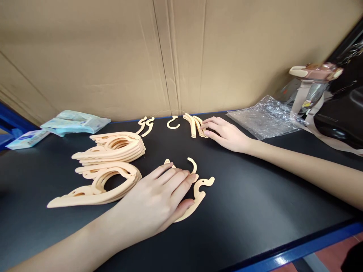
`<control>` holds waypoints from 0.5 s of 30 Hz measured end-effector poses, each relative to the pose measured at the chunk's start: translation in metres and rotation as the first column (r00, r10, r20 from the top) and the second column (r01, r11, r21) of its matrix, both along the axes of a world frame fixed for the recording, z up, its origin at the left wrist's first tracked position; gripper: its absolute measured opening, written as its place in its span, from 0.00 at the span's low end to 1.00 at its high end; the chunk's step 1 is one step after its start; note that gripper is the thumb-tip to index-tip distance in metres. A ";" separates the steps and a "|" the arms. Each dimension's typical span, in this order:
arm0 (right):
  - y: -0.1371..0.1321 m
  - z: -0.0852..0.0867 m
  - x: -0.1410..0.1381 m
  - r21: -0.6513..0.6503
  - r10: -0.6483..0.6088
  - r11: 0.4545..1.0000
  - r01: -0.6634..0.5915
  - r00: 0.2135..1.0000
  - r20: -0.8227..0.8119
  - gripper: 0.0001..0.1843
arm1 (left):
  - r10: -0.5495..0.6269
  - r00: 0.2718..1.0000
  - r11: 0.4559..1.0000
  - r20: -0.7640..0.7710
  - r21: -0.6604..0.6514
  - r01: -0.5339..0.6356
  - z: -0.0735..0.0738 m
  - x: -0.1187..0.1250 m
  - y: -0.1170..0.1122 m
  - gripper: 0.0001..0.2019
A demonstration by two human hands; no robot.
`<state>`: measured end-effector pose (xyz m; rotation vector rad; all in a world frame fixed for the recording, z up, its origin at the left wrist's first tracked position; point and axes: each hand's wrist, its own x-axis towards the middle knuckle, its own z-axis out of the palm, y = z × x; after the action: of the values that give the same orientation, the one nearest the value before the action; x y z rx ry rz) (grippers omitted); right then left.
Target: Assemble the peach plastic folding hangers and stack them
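My left hand lies palm down over loose cream plastic hanger parts, its fingers stretched out and hiding some of them. A curved hanger piece shows past its thumb, and a hook sticks out beyond its fingertips. Farther back, my right hand reaches in from the right with fingers apart. Its fingertips touch a small group of curved hanger arms. A separate hook lies left of that group. Two small curved parts lie farther left.
Two stacks of folded cream hangers, a rear stack and a front stack, lie at left. Tissue packs sit behind them. On the right are a clear plastic bag and a strapped bottle. Cardboard stands along the back.
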<state>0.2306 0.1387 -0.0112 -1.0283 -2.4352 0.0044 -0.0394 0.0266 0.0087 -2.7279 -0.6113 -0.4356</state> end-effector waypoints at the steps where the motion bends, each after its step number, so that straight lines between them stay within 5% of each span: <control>1: 0.000 0.000 0.000 0.000 -0.004 1.000 0.004 1.000 0.014 0.23 | 0.000 1.000 1.000 0.000 0.001 0.000 0.000 0.000 0.000 0.16; 10: -0.004 0.001 0.000 0.008 -0.192 0.981 0.193 0.979 -0.065 0.21 | -0.016 1.000 0.999 0.002 0.048 0.016 -0.001 0.001 -0.001 0.16; 15: -0.003 -0.004 0.001 0.043 -0.302 0.953 0.301 0.953 0.030 0.14 | -0.021 1.000 0.998 0.001 0.052 0.021 0.000 0.002 -0.001 0.16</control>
<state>0.2312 0.1359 -0.0149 -1.3828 -2.2751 -0.1644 -0.0373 0.0261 0.0087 -2.6876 -0.5638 -0.4525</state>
